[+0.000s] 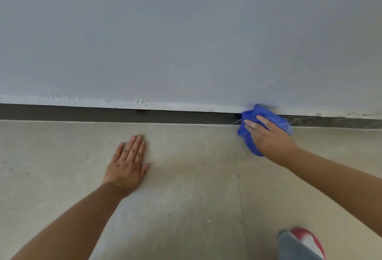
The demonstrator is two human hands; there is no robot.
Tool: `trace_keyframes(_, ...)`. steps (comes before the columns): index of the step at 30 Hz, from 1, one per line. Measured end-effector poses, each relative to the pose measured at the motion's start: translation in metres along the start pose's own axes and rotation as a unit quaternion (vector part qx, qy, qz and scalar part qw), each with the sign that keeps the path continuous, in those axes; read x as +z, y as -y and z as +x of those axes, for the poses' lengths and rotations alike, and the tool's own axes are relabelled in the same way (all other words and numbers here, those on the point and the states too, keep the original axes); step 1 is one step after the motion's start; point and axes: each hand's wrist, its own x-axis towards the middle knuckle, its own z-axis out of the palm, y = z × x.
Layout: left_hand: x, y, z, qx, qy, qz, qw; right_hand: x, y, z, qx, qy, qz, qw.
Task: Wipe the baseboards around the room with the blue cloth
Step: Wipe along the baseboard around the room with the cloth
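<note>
The blue cloth (266,115) is pressed against the dark baseboard (124,115) by the right hand (268,135), fingers extended flat over it. The left hand (128,164) is laid flat on the floor (186,177), fingers straight, nothing held.

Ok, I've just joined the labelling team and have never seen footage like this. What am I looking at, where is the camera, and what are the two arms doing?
There is no machine here. It is one picture from a camera worn on a person's head, looking forward and down. The left hand lies flat, fingers straight, on the beige floor, seemingly for support. The right hand presses a crumpled blue cloth against the dark baseboard, the strip where the grey wall meets the floor. At bottom right is the person's foot in a red and white shoe. Small dark specks dot the floor.
</note>
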Motion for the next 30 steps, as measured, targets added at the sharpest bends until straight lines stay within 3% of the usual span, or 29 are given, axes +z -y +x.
trace_keyframes(4,0.0,-0.001,0.0,0.002,0.014,0.051,0.999,-0.001,-0.017,-0.031,0.012,-0.072,0.08,0.994)
trace_keyframes(7,-0.026,-0.018,0.001,-0.115,0.085,0.081,0.986,-0.004,-0.004,-0.014,-0.033,-0.124,0.127,0.984)
trace_keyframes(9,-0.038,-0.027,0.001,-0.149,0.052,0.105,0.982,-0.007,0.007,0.008,-0.076,-0.153,0.149,0.974)
trace_keyframes(11,-0.054,-0.042,0.01,-0.217,0.154,0.1,0.959,-0.014,0.014,0.029,-0.122,-0.174,0.16,0.964)
trace_keyframes(12,-0.057,-0.05,0.016,-0.241,0.171,0.093,0.951,-0.017,0.017,0.037,-0.14,-0.18,0.159,0.961)
trace_keyframes(17,-0.059,-0.079,0.036,-0.315,0.21,0.066,0.923,-0.017,0.018,0.059,-0.181,-0.191,0.116,0.958)
trace_keyframes(27,-0.06,-0.132,0.024,-0.361,0.141,-0.048,0.921,-0.019,0.006,0.06,-0.197,-0.166,0.026,0.966)
trace_keyframes(30,-0.063,-0.136,0.017,-0.357,0.137,-0.054,0.922,-0.034,0.001,0.056,-0.207,-0.105,0.018,0.972)
